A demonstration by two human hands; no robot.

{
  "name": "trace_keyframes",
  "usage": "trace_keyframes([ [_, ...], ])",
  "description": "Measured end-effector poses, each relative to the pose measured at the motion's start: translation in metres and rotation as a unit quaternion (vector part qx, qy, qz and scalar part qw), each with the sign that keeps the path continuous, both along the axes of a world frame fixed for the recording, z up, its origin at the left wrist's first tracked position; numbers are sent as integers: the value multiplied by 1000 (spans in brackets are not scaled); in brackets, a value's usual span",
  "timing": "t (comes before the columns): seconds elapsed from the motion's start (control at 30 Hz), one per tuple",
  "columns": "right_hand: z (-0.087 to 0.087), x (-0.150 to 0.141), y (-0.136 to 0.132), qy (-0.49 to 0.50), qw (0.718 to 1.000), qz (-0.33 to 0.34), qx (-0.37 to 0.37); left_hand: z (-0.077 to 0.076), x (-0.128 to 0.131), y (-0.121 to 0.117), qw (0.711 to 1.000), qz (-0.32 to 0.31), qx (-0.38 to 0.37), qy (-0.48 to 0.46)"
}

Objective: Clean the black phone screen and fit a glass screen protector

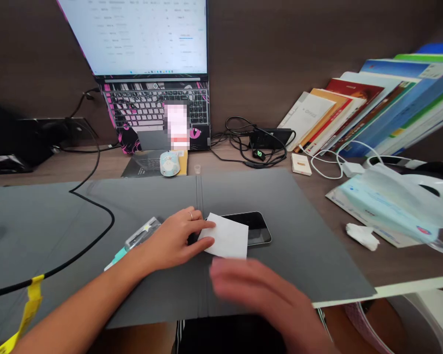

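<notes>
My left hand reaches across the grey desk mat, its thumb and index finger on the left edge of a white folded sheet, paper or cloth. The sheet lies over the left part of a smartphone, whose dark screen faces up. My right hand, blurred by motion, is in front of the sheet near the mat's front edge; nothing shows in it. Partly behind my left wrist lies a clear plastic item with a teal end; I cannot make out its kind.
A laptop stands at the back, with a mouse before it. A black cable crosses the grey mat on the left. Books, a charger, a plastic packet and a crumpled tissue are to the right.
</notes>
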State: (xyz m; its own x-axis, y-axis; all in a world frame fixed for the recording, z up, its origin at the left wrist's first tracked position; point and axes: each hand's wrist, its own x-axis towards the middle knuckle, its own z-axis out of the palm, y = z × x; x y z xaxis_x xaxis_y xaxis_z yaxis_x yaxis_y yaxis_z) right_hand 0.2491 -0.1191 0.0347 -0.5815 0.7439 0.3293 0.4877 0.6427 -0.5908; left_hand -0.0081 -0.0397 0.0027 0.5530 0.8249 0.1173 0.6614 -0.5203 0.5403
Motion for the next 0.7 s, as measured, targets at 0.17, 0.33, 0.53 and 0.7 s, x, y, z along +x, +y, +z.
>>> trace_keyframes([
  [0.17, -20, -41, 36, -89, 996, -29, 1, 1, 1, 0, 1000, -17, 9, -24],
  [0.33, -19, -44, 40, -143, 989, -48, -14, 1, 1, 1, 998, 47, 2, -49],
  [0.53, -23, -29, 42, -150, 986, -57, 43, -3, 2, 4, 990, 129, -22, -46],
  [0.7, -29, -35, 48, -150, 984, -56, 80, -3, 3, 4, 990, 134, -20, -49],
])
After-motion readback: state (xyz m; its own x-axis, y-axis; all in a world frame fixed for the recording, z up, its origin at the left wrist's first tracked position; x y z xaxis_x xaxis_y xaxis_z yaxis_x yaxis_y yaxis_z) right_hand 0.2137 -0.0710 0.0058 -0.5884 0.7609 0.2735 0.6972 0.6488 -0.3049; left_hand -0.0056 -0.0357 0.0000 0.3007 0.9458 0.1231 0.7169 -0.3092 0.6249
